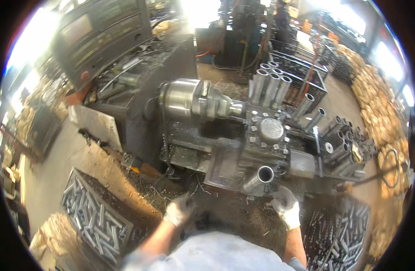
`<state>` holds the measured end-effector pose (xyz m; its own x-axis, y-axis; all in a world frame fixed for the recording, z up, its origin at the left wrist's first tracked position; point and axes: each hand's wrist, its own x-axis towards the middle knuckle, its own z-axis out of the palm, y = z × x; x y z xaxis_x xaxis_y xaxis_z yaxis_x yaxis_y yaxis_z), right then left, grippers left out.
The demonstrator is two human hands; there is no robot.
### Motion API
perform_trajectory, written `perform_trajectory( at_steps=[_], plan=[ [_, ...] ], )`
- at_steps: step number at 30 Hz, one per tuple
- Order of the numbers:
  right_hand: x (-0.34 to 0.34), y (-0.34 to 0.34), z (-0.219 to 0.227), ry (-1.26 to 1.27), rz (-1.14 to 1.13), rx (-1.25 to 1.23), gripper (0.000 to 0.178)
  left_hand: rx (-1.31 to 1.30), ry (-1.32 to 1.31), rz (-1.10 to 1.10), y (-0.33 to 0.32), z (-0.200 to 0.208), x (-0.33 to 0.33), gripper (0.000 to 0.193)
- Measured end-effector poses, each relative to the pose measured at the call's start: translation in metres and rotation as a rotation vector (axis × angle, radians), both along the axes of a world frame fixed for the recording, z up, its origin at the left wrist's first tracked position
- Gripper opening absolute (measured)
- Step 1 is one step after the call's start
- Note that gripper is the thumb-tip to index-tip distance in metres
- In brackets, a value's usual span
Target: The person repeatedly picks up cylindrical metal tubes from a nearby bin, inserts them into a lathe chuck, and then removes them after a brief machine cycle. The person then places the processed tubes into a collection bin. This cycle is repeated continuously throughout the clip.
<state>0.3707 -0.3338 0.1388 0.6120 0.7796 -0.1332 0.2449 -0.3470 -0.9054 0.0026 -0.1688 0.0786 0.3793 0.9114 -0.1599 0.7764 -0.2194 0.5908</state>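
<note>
Steel tube (260, 179) stands on end at the near side of the lathe (178, 67), just beside the gloved right hand (287, 207), its grip released; left hand (179, 211) blurred, grip unclear. More tubes (271, 86) stand beyond.

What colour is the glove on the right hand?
The glove is mostly white, greyer toward its far end; seen in the head view.

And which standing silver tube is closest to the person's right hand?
The lone tube just beyond and left of the right hand; it stands apart in front, while the other upright tubes are farther back or off to the right.
</note>
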Motion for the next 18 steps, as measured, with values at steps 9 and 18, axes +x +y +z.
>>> perform_trajectory(
  at_steps=[9,18],
  plan=[
    [-0.031,0.081,-0.007,-0.372,0.295,0.125,0.033,-0.249,0.023,0.341,-0.171,-0.055,-0.068,0.039],
    [-0.296,0.024,-0.072,-0.440,1.369,0.105,0.044,-0.199,-0.002,0.930,-0.387,-0.051,-0.174,0.049]
  ],
)
